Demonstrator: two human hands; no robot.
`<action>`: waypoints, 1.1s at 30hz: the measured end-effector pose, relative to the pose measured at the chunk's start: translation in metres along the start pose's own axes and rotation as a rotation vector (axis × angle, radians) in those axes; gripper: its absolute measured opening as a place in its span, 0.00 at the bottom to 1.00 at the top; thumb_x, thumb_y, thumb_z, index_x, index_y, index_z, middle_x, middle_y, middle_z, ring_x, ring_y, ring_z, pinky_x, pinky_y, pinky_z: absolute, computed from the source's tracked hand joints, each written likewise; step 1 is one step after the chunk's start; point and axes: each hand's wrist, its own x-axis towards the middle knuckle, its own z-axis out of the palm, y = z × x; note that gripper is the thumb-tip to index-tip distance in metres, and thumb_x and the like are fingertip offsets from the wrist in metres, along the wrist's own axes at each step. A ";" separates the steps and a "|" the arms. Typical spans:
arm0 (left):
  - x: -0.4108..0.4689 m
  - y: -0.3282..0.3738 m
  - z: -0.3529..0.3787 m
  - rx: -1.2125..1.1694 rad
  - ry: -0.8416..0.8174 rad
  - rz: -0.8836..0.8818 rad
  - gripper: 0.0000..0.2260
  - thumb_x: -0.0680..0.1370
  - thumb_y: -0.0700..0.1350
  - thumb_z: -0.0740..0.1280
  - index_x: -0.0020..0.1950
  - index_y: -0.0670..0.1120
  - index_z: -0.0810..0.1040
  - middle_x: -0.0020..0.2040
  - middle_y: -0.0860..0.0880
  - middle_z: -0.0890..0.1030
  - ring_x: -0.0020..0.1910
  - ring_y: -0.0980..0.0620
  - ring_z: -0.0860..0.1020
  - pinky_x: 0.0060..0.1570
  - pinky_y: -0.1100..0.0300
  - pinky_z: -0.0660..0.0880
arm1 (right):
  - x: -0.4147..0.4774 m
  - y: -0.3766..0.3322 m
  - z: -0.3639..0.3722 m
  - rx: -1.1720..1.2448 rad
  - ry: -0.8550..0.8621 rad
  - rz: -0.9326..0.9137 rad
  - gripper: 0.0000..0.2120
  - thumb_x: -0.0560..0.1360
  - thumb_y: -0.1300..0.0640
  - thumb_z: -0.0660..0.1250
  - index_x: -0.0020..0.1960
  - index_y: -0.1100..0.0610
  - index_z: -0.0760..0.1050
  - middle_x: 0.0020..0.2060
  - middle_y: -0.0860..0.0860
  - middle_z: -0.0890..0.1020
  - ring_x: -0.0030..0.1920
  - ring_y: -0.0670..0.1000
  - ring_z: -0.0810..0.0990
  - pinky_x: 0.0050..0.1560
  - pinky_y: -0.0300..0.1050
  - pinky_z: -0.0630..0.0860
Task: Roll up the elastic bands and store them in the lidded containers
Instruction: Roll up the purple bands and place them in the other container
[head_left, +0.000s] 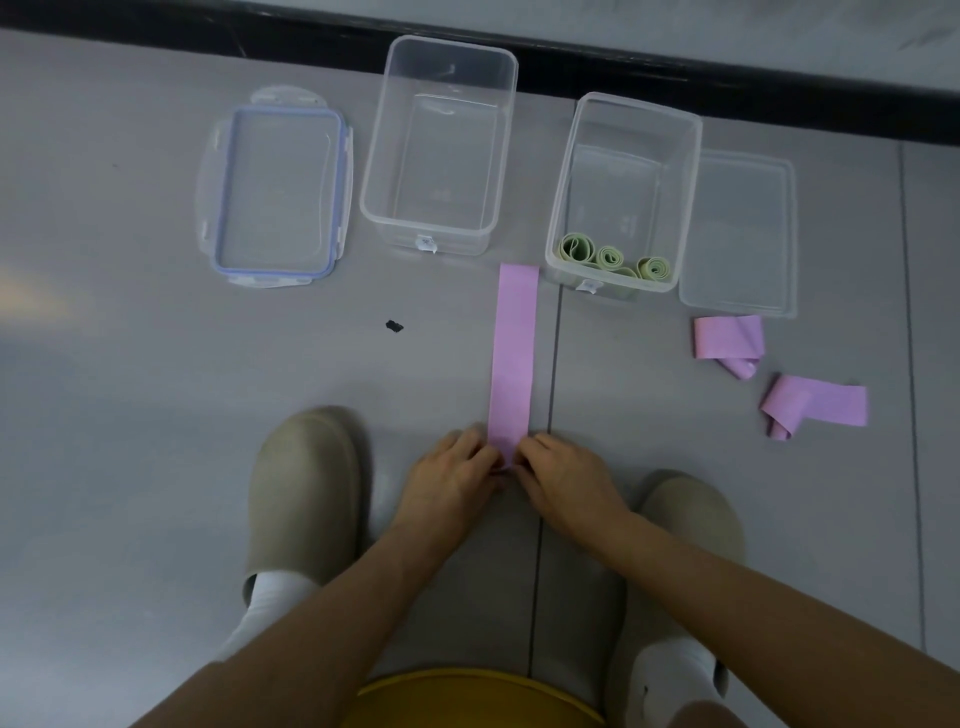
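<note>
While flat, pink band (511, 353); end between left hand (447, 480), right hand (569, 486)

— What lies on the grey floor (130, 364)?
— Along the far side, in a row: a blue-rimmed lid (278, 189), an empty clear box (431, 236), a second clear box (561, 208) and, just beside it, a plain lid (740, 234).
— And nearer?
— A flat pink band (513, 353) stretched beside a seam, two folded pink bands (727, 343) (815, 408) to the right, a black speck (394, 326), and two beige slippers (304, 483) (691, 525).
</note>
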 end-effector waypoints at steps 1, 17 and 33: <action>0.000 -0.001 0.000 -0.001 0.007 0.003 0.07 0.70 0.46 0.74 0.44 0.48 0.78 0.46 0.48 0.78 0.43 0.46 0.77 0.36 0.54 0.76 | 0.000 0.000 0.000 0.008 0.000 0.010 0.09 0.79 0.47 0.62 0.47 0.53 0.74 0.45 0.52 0.79 0.42 0.56 0.79 0.37 0.53 0.77; 0.014 0.000 0.002 0.001 -0.019 -0.101 0.10 0.70 0.47 0.74 0.46 0.49 0.75 0.45 0.49 0.77 0.42 0.47 0.76 0.31 0.55 0.74 | 0.000 0.006 -0.005 -0.124 0.059 -0.152 0.10 0.77 0.47 0.61 0.47 0.52 0.75 0.40 0.51 0.79 0.34 0.54 0.78 0.27 0.49 0.76; 0.017 -0.007 0.010 0.006 0.022 -0.074 0.04 0.74 0.46 0.71 0.44 0.49 0.78 0.46 0.49 0.79 0.43 0.46 0.76 0.34 0.52 0.76 | 0.012 0.002 -0.010 -0.008 0.019 -0.039 0.14 0.77 0.45 0.56 0.46 0.53 0.74 0.42 0.52 0.80 0.40 0.57 0.79 0.35 0.53 0.76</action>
